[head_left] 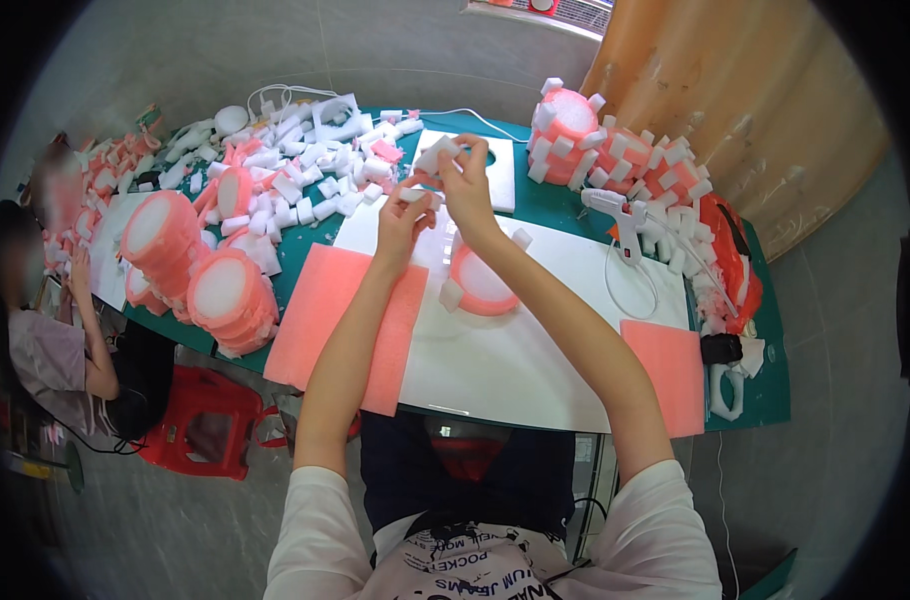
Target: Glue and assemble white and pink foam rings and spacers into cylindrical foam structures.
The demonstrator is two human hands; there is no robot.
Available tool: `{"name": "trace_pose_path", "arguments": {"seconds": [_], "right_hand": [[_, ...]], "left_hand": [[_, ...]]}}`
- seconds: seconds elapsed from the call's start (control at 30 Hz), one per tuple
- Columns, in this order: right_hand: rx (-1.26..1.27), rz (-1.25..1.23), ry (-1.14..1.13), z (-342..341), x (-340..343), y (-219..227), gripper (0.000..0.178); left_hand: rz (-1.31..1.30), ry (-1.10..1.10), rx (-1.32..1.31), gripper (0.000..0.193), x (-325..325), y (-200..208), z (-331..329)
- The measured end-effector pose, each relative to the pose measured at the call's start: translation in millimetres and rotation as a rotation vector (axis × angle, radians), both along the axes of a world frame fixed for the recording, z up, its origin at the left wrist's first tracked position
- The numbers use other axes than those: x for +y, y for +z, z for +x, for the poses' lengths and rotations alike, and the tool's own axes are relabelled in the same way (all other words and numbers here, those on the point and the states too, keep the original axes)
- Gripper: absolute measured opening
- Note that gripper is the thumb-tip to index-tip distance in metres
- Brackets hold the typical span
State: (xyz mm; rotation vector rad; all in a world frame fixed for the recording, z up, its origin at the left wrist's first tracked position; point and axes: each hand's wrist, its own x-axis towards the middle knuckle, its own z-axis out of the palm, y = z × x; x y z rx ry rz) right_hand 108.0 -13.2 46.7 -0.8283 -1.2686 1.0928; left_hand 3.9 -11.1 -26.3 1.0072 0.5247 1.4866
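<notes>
My right hand (463, 182) is raised over the far part of the white board, its fingers closed on a white foam block (436, 156). Just below and to the left, my left hand (403, 232) pinches another small white foam piece (422, 196). Under my right forearm lies a round pink foam ring (487, 303) with a white middle. White foam blocks (451, 295) stick out from its side, and the forearm hides part of it. A white glue gun (620, 222) rests to the right, its cord curling on the board.
A heap of white foam scraps (305, 165) covers the back left. Stacked pink rounds (225, 290) stand at left, block-studded pink rounds (565, 120) at back right. Pink foam sheets (320, 300) flank the white board (475, 385). A person (50, 330) sits at far left near a red stool (203, 415).
</notes>
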Motion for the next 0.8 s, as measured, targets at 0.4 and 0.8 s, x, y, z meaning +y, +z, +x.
{"name": "trace_pose_path", "arguments": {"seconds": [0.4, 0.8], "right_hand": [[-1.181, 0.198, 0.216, 141.6, -84.7, 80.0, 0.027], [-1.409, 0.057, 0.473, 138.7, -97.7, 23.8, 0.020]], "left_hand": [[0.012, 0.303, 0.575, 0.021, 3.1, -2.1, -7.4], [0.369, 0.242, 1.158, 0.052, -15.2, 7.5, 13.7]]}}
